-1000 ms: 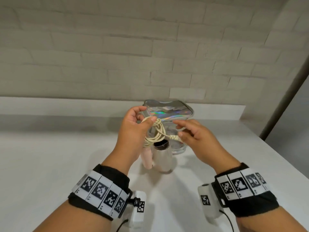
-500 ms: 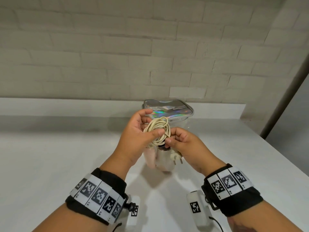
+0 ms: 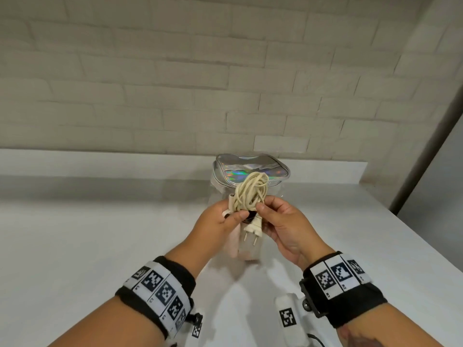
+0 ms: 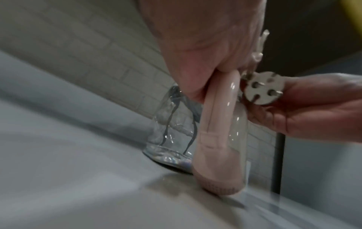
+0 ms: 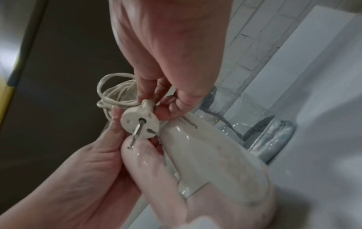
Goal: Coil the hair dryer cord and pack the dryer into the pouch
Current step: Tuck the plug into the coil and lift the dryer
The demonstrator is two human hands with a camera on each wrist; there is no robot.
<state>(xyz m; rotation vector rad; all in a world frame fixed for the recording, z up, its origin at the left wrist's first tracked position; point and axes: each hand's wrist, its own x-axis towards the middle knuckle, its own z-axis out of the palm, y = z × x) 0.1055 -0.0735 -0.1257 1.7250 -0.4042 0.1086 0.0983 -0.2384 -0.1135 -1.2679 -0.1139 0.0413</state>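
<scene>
The pale pink hair dryer [image 3: 246,249] stands upright on the white counter, its grille end down [image 4: 221,184]. My left hand [image 3: 223,221] grips the top of its handle [image 4: 221,120], and the thumb presses the cream cord coil [image 3: 250,194] against it. The coil sticks up above both hands. My right hand [image 3: 273,216] pinches the cord just above the white plug [image 3: 253,230], which hangs with its pins down [image 5: 140,124]. Right behind the dryer stands the clear pouch [image 3: 250,169] with its holographic silver top. Its opening is not visible.
The white counter [image 3: 100,246] runs to a raised ledge under a pale brick wall [image 3: 175,83]. Its right edge [image 3: 413,246] slants away beside a dark upright post [image 3: 426,156].
My right hand brought the plug end in from the right to the coil. The coil now stands up above both hands and the plug hangs between them.
</scene>
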